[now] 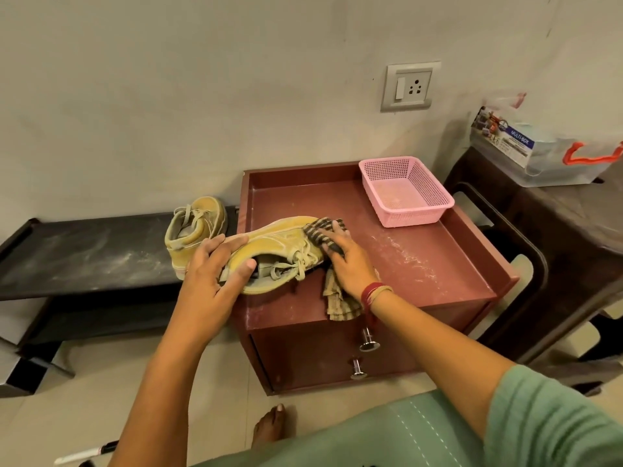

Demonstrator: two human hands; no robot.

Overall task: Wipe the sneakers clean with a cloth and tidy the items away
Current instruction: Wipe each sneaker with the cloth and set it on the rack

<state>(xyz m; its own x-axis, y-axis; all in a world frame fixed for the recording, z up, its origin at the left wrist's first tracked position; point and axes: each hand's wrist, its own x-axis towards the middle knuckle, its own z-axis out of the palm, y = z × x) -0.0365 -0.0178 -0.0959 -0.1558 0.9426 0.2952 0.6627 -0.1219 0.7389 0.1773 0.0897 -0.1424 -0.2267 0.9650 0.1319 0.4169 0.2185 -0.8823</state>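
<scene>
A dusty yellow sneaker (269,244) lies on its side on the red-brown cabinet top (438,264). My left hand (215,267) grips its heel, thumb inside the opening. My right hand (344,257) presses a striped cloth (320,229) against the sneaker's toe part, fingers fairly straight over the cloth. The cloth's loose end hangs down near the cabinet's front edge, below my wrist. A second yellow sneaker (192,230) stands on the black shoe rack (84,254) just left of the cabinet.
A pink plastic basket (404,192) sits at the cabinet's back right corner. Dust streaks lie on the cabinet top. Two metal knobs (367,342) stick out of the cabinet front. A dark table with a plastic bag (539,153) stands at the right. A wall socket (409,85) is above.
</scene>
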